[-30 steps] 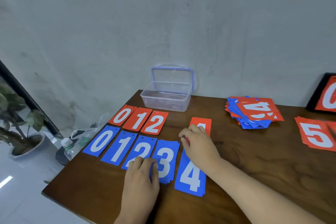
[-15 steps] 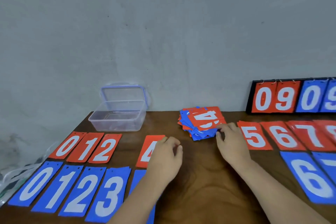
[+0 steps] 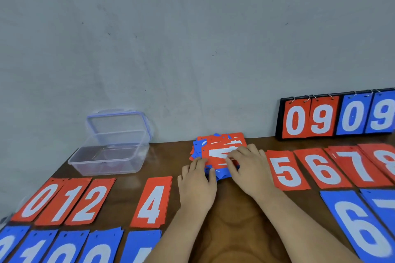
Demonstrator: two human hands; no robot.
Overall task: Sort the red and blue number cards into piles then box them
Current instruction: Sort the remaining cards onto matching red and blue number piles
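I work on the mixed pile (image 3: 215,147) of red and blue cards, which lies on the table (image 3: 235,220) near the wall. The cards look thin, light and smooth, so I judge they slide easily; it is best to lift one by its near edge. My left hand (image 3: 196,183) touches the pile's near-left edge, fingers relaxed. My right hand (image 3: 248,166) rests on the top red card (image 3: 218,152); whether it pinches, I cannot tell. Left of the pile stands the open clear box (image 3: 85,162). The red 4 (image 3: 151,203) lies nearer-left and the red 5 (image 3: 286,171) just right, so neither seems to stand in my way.
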